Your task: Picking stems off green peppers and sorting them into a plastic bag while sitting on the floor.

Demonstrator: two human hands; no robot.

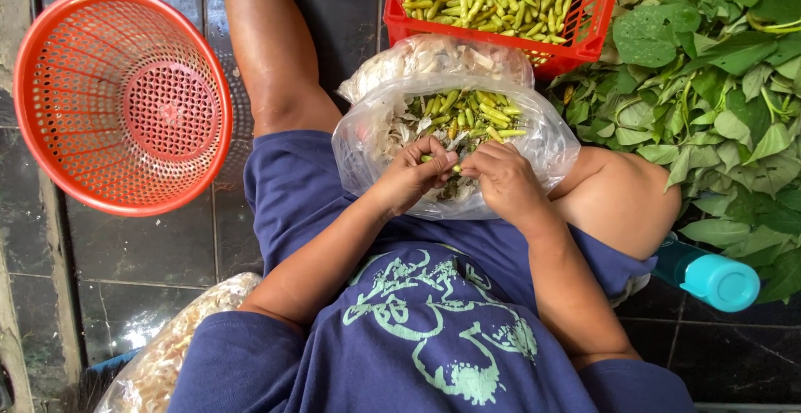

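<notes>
Your left hand point(413, 175) and right hand point(501, 175) meet at the centre of the frame, just over the near edge of a clear plastic bag point(551, 142) that rests on your lap. Both hands are curled nearly closed, fingertips pinched on one small green chilli point(440, 161) held between them, its ends hidden by your fingers. Inside the bag, just above your hands, lies a heap of green chillies point(467, 113) mixed with pale scraps. A second clear bag point(434, 58) of pale pieces sits right behind it. At the top centre, a red crate point(584, 42) holds more green chillies. A pile of green leaves point(717, 96) fills the right side. A round red basket point(121, 100) sits on the dark tiled floor at the upper left, and a teal bottle point(709, 275) lies by your knee at the lower right.
</notes>
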